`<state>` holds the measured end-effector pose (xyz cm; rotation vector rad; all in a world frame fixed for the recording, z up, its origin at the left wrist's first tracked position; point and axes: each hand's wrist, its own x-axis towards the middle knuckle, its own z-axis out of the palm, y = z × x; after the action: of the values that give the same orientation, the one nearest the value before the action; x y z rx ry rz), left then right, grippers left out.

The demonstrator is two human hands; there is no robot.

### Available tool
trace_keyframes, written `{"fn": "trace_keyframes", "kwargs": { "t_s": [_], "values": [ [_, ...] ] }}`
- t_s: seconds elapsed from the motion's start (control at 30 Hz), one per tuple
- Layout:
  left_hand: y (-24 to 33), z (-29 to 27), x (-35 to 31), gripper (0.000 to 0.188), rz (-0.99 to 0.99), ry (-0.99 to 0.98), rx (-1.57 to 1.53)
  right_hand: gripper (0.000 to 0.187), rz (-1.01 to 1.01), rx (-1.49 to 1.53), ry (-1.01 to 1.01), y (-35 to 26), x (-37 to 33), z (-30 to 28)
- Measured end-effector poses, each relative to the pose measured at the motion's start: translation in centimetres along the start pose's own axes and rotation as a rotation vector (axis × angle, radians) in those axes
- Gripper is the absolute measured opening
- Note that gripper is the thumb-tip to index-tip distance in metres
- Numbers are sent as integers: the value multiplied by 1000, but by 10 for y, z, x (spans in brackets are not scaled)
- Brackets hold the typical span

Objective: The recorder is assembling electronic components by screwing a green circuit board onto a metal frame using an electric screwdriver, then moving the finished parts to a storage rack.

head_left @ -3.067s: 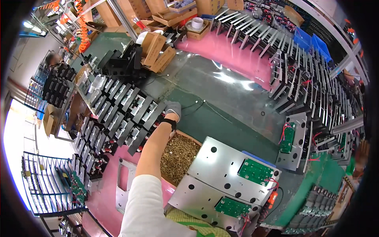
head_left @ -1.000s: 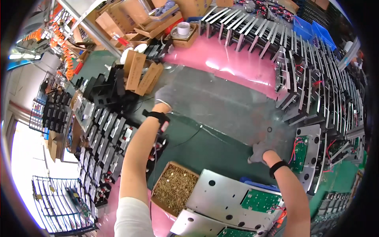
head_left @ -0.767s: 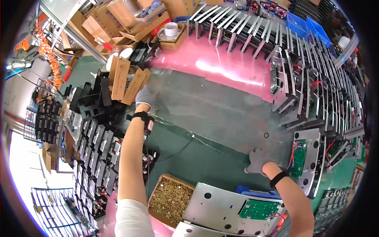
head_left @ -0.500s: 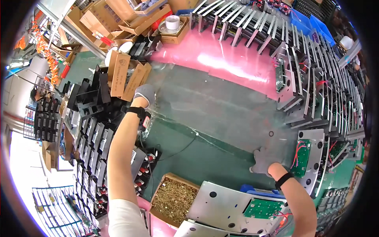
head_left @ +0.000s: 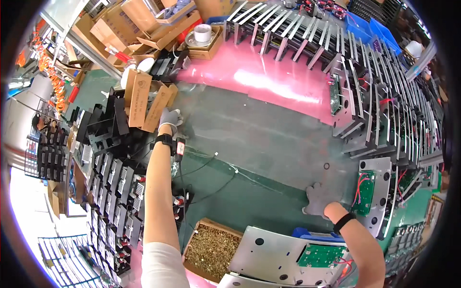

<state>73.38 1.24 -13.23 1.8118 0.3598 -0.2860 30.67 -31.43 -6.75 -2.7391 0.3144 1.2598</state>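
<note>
My left hand (head_left: pixel 171 118), in a grey glove, reaches to the near side of an open cardboard box (head_left: pixel 154 109). Its fingers look curled, and whatever they hold is hidden. Just beside that wrist is a red-and-black device (head_left: pixel 180 148) with a cable; I cannot tell whether the hand grips it. My right hand (head_left: pixel 316 199), also gloved in grey, lies open on the green mat (head_left: pixel 269 199), fingers loosely apart. Close by on its right stands a metal panel (head_left: pixel 382 185) with a green circuit board (head_left: pixel 365 193) and red wires. A small dark ring (head_left: pixel 326 166) lies beyond this hand.
A carton of small brass-coloured parts (head_left: pixel 211 249) sits at the front, beside a flat metal panel (head_left: pixel 269 254) with a circuit board. Rows of upright panels (head_left: pixel 374 115) line the right and far sides. Black finned parts (head_left: pixel 113 177) are stacked at left. Pink sheeting (head_left: pixel 259 77) covers the far bench.
The view has shifted slightly. My left forearm has swung a little to the right, and the red-and-black device shows more fully beside the wrist. My right hand stays nearly in place.
</note>
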Motion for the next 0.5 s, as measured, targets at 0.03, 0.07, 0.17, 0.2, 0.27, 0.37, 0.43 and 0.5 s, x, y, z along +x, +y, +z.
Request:
{"fn": "trace_keyframes", "kwargs": {
  "t_s": [0.03, 0.07, 0.17, 0.2, 0.27, 0.37, 0.43, 0.5],
  "values": [
    [-2, 4, 1, 22, 97, 118, 250, 61, -3, 5, 13, 0, 0, 0],
    [-3, 7, -1, 22, 111, 132, 262, 61, 2, -5, -11, 0, 0, 0],
    [1, 12, -11, 32, 331, 443, 819, 59, -13, -37, 3, 1, -1, 0],
    [5, 12, -14, 32, 330, 418, 808, 59, -3, -28, -16, 1, -1, 0],
    [12, 12, -18, 28, 389, 478, 860, 59, 9, 45, 2, 1, -1, 0],
    [26, 6, -20, 25, 435, 548, 913, 59, 6, 44, -1, 1, -1, -1],
    [33, 3, -20, 25, 449, 557, 923, 59, -5, 62, 2, 1, -1, -1],
    [37, 1, -19, 26, 466, 563, 933, 60, 11, 61, -34, 2, -1, -1]
  ]
}}
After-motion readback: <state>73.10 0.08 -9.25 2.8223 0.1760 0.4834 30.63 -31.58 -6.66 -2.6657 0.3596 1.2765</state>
